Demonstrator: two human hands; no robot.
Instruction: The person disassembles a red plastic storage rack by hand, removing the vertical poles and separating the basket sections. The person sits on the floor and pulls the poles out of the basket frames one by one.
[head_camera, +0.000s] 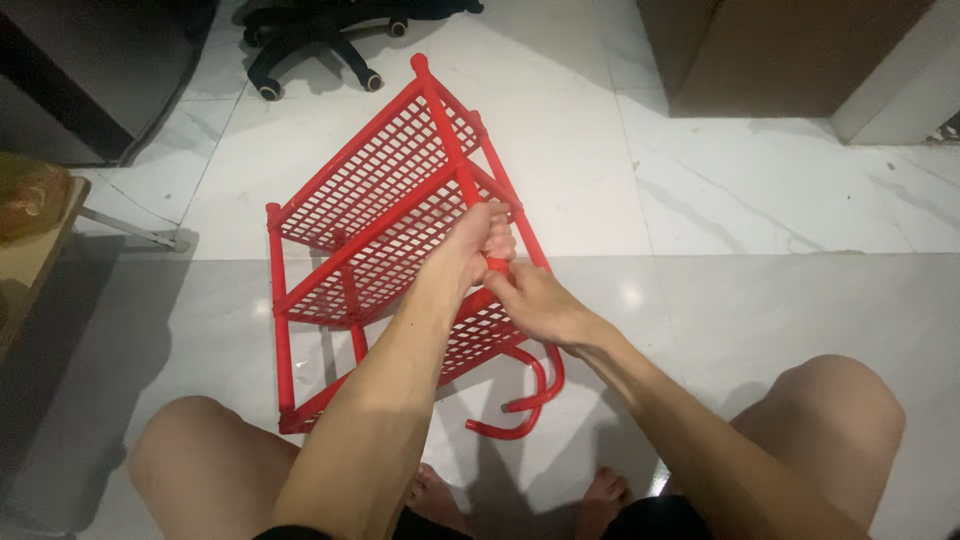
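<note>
A red plastic shelf rack (360, 190) with perforated mesh shelves lies tilted on the white marble floor between my knees. My left hand (478, 245) is closed around one of its red corner tubes near the middle of the rack. Just below it, my right hand (535, 300) grips the same tube, the fingers touching the left hand. Two curved red tube ends (530, 395) stick out near my feet.
A black office chair base (320, 45) with wheels stands at the back. A wooden table edge (30, 250) with a metal leg is at the left, a brown cabinet (790, 50) at the back right, a dark cabinet (90, 70) at the back left.
</note>
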